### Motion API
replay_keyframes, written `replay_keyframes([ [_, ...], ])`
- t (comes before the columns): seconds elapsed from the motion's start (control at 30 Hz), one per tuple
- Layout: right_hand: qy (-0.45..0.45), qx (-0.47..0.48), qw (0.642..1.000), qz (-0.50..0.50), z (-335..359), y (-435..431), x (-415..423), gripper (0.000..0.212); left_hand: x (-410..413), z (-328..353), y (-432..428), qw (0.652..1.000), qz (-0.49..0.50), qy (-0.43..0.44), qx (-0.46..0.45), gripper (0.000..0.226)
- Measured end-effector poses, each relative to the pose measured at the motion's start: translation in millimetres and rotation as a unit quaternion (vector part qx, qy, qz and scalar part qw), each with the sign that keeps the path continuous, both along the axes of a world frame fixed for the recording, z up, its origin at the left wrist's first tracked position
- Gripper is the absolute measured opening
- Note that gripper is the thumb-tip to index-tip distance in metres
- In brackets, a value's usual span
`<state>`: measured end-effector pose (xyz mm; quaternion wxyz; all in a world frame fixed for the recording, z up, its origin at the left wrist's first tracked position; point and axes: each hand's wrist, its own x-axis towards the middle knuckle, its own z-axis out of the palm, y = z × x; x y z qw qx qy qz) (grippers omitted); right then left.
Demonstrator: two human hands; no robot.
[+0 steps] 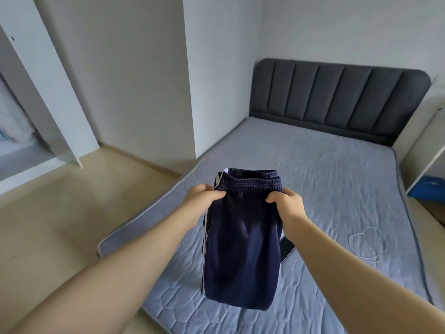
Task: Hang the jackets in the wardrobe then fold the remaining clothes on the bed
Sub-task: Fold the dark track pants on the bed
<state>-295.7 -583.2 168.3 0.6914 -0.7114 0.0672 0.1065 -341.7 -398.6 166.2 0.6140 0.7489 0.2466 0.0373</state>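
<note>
Take the white shelf unit (426, 150) at the right edge as your marker. You see a blue box (427, 191) at its foot. Nearer you than the unit, a thin white cable (368, 244) lies looped, and left of that a dark phone (286, 249) shows only partly. Well left of the unit, a pale wall column (149, 80) meets the beige floor (60, 225).

A navy garment (243, 249) with a gathered elastic waistband (252, 185) and white stripes (205, 237) along its left edge is held in the air over the bed (313, 169), waistband uppermost and its doubled-over length hanging straight down. It is pinched just under the waistband at both sides, by the left hand (204, 201) and the right hand (287, 203); whether its lower end touches the mattress (349, 189) cannot be told. The bed is covered by that grey-blue quilted mattress, lightly creased, and is backed by a dark grey padded headboard (337, 92).
</note>
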Motion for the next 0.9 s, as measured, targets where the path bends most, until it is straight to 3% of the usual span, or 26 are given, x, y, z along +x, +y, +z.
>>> replay_keyframes([
  [0.17,0.065,-0.019,0.998,-0.006,-57.3,9.0,9.2,0.01,11.0,-54.7,9.8,0.997,-0.027,0.078,-0.001,0.021],
  [0.27,0.093,-0.034,0.995,-0.017,-88.4,15.3,28.2,0.009,31.4,-83.5,17.7,0.994,-0.027,0.107,-0.009,0.032],
  [0.4,0.138,-0.061,0.988,-0.04,-134.3,27.5,58.1,0.007,70.3,-126.8,30.1,0.988,-0.046,0.145,-0.027,0.017],
  [0.67,0.214,-0.123,0.967,-0.069,-210.7,56.5,129.2,0.007,154.5,-210.1,57.2,0.971,-0.065,0.223,-0.055,0.013],
  [0.9,0.23,-0.272,0.933,-0.057,-268.6,81.5,187.6,0.009,210.9,-276.7,80.1,0.961,-0.079,0.257,-0.065,0.012],
])
